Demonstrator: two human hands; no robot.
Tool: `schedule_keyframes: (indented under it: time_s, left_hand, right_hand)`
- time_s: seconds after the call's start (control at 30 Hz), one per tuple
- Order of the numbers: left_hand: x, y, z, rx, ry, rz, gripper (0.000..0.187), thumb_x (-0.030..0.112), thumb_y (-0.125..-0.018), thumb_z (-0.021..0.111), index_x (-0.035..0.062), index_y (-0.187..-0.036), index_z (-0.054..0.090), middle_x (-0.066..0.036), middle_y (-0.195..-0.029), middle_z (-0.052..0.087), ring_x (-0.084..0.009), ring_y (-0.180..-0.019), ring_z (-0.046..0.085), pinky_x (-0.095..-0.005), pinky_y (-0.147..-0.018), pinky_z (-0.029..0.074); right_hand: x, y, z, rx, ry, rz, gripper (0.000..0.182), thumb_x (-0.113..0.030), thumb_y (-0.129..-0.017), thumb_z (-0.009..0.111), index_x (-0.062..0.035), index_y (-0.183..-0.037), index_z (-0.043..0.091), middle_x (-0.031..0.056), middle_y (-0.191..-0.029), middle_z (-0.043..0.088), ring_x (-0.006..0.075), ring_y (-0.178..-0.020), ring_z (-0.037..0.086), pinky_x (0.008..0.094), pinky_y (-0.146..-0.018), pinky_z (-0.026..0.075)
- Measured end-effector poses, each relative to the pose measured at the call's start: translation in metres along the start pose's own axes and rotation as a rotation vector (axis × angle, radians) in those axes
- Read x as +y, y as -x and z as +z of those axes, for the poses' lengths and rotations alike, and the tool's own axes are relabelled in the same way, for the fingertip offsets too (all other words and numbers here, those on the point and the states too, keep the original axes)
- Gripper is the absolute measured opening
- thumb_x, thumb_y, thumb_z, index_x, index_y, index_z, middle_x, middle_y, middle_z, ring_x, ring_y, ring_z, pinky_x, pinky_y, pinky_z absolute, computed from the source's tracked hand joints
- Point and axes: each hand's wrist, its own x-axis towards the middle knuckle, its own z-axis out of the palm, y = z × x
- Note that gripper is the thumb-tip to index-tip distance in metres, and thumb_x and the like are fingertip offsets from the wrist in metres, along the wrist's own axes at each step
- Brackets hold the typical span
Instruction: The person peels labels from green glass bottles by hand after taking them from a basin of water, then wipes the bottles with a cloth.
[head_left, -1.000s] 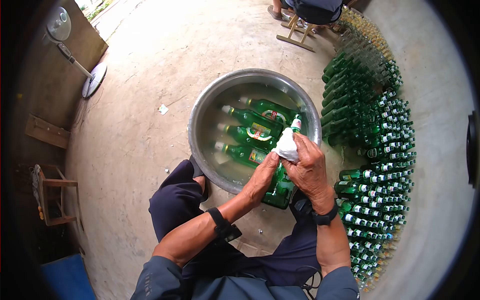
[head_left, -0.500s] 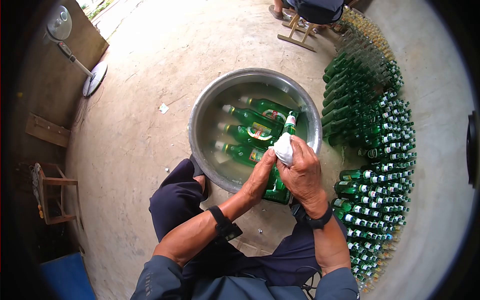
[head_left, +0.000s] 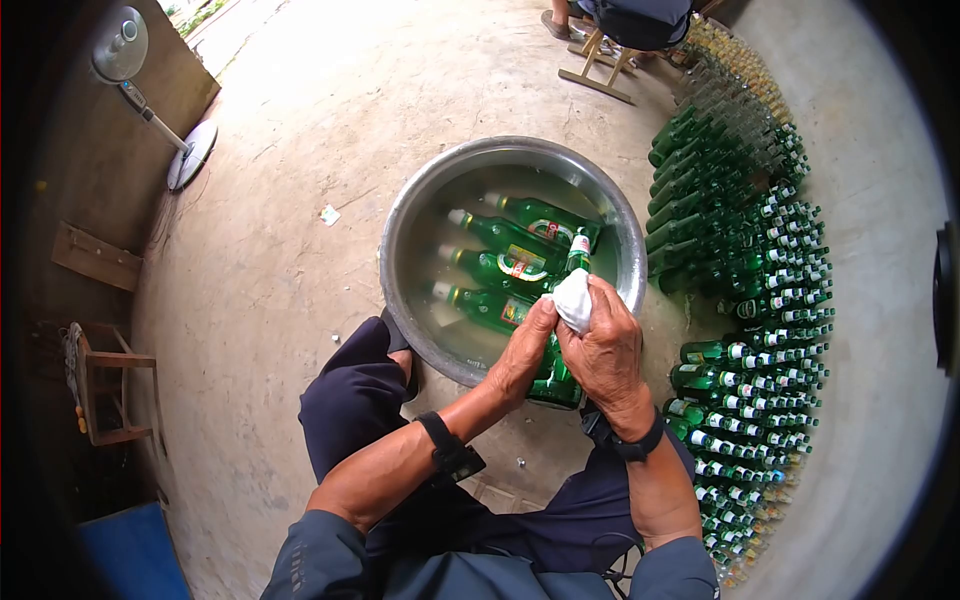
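A green glass bottle (head_left: 553, 388) lies between my hands over the near rim of a metal basin (head_left: 392, 285), its neck pointing away from me. My left hand (head_left: 523, 350) is closed around the bottle from the left. A white cloth (head_left: 573, 301) is bunched in my right hand (head_left: 610, 350), whose fingers press it against the bottle just below the neck. The bottle's middle is partly hidden by both hands. Several labelled green bottles (head_left: 490, 267) lie side by side in the basin's cloudy water.
Rows of green bottles (head_left: 745, 350) stand along the wall on the right, with clear bottles (head_left: 735, 60) farther back. A person sits on a wooden-legged chair (head_left: 597, 85) at the far side. At left are a fan (head_left: 165, 125) and a wooden stool (head_left: 115, 360).
The bottle's neck has shifted very slightly, and the cloth looks a little more bunched toward me. Both hands keep nearly the same place and grip.
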Motion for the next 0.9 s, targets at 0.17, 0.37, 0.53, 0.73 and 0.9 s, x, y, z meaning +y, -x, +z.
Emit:
schedule_keyframes:
  time_s: [0.17, 0.37, 0.53, 0.73, 0.9]
  left_hand:
    - [0.0015, 0.0011, -0.0006, 0.020, -0.058, 0.000, 0.069, 0.058, -0.109, 0.041, 0.0055, -0.155, 0.041, -0.007, -0.150, 0.050, -0.0176, -0.137, 0.048, -0.0336, -0.118, 0.035]
    - [-0.0054, -0.0021, -0.0046, 0.027, -0.060, -0.008, 0.066, 0.055, -0.110, 0.041, 0.0054, -0.154, 0.042, -0.007, -0.149, 0.051, -0.0174, -0.136, 0.048, -0.0336, -0.117, 0.035]
    - [0.0002, 0.0008, -0.0003, 0.032, -0.067, 0.001, 0.067, 0.055, -0.110, 0.041, 0.0049, -0.154, 0.042, -0.007, -0.149, 0.050, -0.0175, -0.136, 0.048, -0.0338, -0.117, 0.035]
    - [0.0003, 0.0009, 0.0004, 0.019, -0.040, -0.011, 0.068, 0.056, -0.110, 0.041, 0.0047, -0.154, 0.042, -0.007, -0.150, 0.050, -0.0179, -0.137, 0.047, -0.0337, -0.118, 0.034]
    - [-0.0023, 0.0003, -0.0011, 0.029, -0.079, 0.000, 0.068, 0.056, -0.110, 0.041, 0.0052, -0.154, 0.043, -0.007, -0.150, 0.050, -0.0176, -0.137, 0.046, -0.0335, -0.118, 0.034]
  right_hand:
    - [-0.0008, 0.0012, -0.0017, -0.032, 0.017, 0.036, 0.045, -0.010, -0.079, 0.081, 0.0068, -0.115, 0.060, 0.0229, -0.108, 0.067, 0.0421, -0.096, 0.069, 0.0474, -0.083, 0.057]
    - [0.0005, 0.0023, -0.0022, -0.031, 0.012, 0.033, 0.046, -0.010, -0.079, 0.081, 0.0069, -0.116, 0.060, 0.0233, -0.108, 0.067, 0.0427, -0.097, 0.068, 0.0478, -0.083, 0.057]
    - [-0.0014, 0.0025, -0.0033, 0.000, 0.009, 0.030, 0.046, -0.009, -0.077, 0.082, 0.0073, -0.115, 0.061, 0.0235, -0.108, 0.068, 0.0427, -0.096, 0.069, 0.0474, -0.083, 0.057]
    - [-0.0010, 0.0026, -0.0030, 0.007, -0.002, 0.030, 0.046, -0.008, -0.076, 0.082, 0.0069, -0.115, 0.061, 0.0229, -0.106, 0.069, 0.0425, -0.095, 0.069, 0.0470, -0.082, 0.057]
    - [-0.0023, 0.0031, -0.0036, 0.002, 0.001, 0.041, 0.045, -0.009, -0.077, 0.082, 0.0066, -0.113, 0.061, 0.0229, -0.105, 0.068, 0.0425, -0.094, 0.069, 0.0472, -0.081, 0.057]
